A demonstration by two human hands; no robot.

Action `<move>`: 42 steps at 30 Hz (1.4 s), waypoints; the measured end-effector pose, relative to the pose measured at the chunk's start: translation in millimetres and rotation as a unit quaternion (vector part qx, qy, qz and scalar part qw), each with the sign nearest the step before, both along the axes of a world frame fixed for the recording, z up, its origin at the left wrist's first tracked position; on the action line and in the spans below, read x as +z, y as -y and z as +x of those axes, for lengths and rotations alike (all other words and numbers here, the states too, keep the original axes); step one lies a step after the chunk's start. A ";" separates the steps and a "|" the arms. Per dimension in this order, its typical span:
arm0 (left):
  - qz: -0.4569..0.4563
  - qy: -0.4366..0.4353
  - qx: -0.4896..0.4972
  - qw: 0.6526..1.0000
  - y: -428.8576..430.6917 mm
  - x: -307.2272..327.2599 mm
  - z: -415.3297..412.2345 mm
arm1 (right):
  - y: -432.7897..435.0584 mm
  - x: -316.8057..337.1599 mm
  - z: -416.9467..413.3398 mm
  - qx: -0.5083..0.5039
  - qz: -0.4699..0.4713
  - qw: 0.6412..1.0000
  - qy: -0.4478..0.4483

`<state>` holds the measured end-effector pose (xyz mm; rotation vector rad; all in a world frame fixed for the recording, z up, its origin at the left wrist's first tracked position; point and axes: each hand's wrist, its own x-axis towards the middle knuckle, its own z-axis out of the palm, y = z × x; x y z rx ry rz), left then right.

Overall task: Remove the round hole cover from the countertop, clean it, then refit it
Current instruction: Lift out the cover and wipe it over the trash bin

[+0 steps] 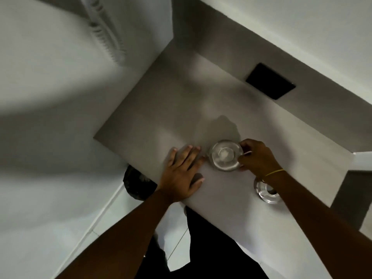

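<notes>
A round shiny metal hole cover lies on the grey countertop, tilted slightly. My right hand grips its right rim with the fingertips. My left hand rests flat on the countertop just left of the cover, fingers spread, holding nothing. A second shiny metal ring sits on the countertop nearer to me, partly hidden under my right wrist, which wears a yellow band.
A black square plate is set in the grey backsplash at the far right. White walls enclose the corner on the left and behind. The countertop's front edge runs diagonally; a dark round object lies on the floor below it.
</notes>
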<state>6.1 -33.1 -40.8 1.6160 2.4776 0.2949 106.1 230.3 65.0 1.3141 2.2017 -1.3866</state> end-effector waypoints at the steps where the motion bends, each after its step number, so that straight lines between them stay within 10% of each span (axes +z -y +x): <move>1: -0.001 0.006 0.018 1.000 9.3 1.0 -0.6 | 10.7 3.4 -7.5 -0.012 -0.017 1.000 -0.016; 11: 0.009 0.027 0.167 0.986 183.9 -22.6 1.4 | 195.8 -2.6 -68.4 -0.075 -0.100 0.982 -0.143; 22: -0.036 0.099 0.263 0.959 357.4 -163.2 46.9 | 367.7 -176.1 -72.7 0.160 0.234 0.921 -0.267; 32: -0.050 0.124 0.302 0.944 383.6 -314.3 78.5 | 373.0 -417.6 -122.0 0.627 0.398 0.665 -0.077; 42: -0.057 0.147 0.308 0.938 385.4 -338.6 90.1 | 392.4 -448.8 -141.6 0.729 0.361 0.581 0.011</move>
